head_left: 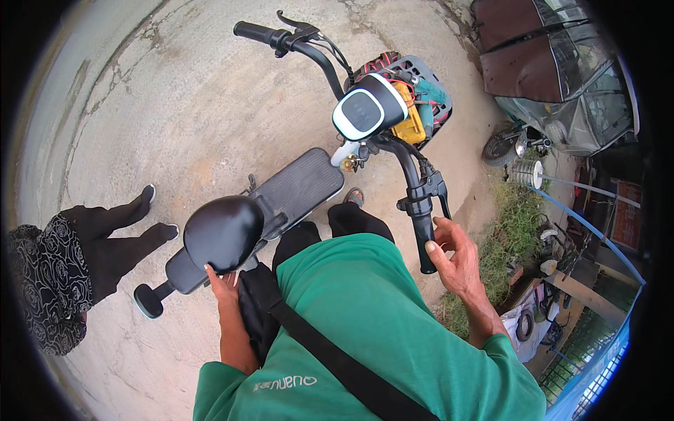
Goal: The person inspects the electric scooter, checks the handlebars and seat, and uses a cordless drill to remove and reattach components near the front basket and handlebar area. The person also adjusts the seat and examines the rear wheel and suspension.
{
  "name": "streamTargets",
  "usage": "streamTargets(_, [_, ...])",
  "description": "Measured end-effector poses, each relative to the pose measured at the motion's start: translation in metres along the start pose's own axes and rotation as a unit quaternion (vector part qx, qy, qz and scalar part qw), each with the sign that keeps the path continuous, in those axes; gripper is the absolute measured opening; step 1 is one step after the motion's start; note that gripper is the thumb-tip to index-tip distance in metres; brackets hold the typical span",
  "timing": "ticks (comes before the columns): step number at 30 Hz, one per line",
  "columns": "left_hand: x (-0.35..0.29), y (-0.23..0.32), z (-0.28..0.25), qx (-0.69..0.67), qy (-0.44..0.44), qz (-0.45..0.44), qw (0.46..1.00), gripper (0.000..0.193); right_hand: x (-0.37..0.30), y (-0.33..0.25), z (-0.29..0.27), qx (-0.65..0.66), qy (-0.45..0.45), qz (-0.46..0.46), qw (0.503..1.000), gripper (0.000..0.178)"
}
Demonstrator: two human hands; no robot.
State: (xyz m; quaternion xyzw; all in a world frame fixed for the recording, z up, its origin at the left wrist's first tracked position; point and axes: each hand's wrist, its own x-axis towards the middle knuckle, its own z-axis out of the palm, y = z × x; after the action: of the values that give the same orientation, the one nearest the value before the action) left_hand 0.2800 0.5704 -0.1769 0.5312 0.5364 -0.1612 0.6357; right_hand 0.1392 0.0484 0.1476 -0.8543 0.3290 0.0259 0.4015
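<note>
A small electric scooter with a long black footboard (298,184) stands along my left side. My left hand (225,286) is at the near edge of its rounded black seat (225,233), fingers apart and touching the rim; some fingertips are partly hidden. At the right handlebar grip (423,245), my right hand (456,259) is loosely curved with fingers apart. Its thumb touches the side of the grip, and its index finger is close to the brake lever (442,193). Between the bars sits a white-edged display (361,112). The left grip (254,32) points away, untouched.
A grey front basket (441,116) carries a yellow case (409,130) and teal tools. Another person (77,266) in dark clothes stands at the left. To the right are a covered vehicle (554,77), weeds (516,217), a spool (525,172) and assorted clutter. The concrete (175,112) is cracked.
</note>
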Motion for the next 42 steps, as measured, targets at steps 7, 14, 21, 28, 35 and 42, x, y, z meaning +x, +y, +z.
streamTargets(7, [0.028,0.011,0.006,-0.122,-0.155,-0.001,0.98,0.11,0.013,0.0,0.027,0.344,-0.134,0.137,0.919,0.04])
streamTargets(14, [0.039,0.009,0.009,-0.122,-0.132,0.035,0.983,0.095,0.029,0.01,0.017,0.554,-0.155,0.178,0.798,0.063])
streamTargets(21, [0.039,0.012,0.015,-0.134,-0.12,0.028,0.983,0.092,0.047,0.011,0.005,0.637,-0.132,0.245,0.719,0.084])
streamTargets(28, [0.009,0.032,0.044,-0.12,-0.068,-0.057,0.989,0.096,0.066,-0.006,0.001,0.624,-0.109,0.295,0.715,0.08])
streamTargets(35, [0.041,0.022,0.027,-0.149,-0.083,-0.078,0.982,0.098,0.077,-0.017,0.0,0.596,-0.104,0.326,0.727,0.08])
streamTargets(42, [0.049,0.022,0.019,-0.178,-0.083,-0.096,0.976,0.096,0.073,-0.016,-0.004,0.607,-0.083,0.306,0.729,0.074])
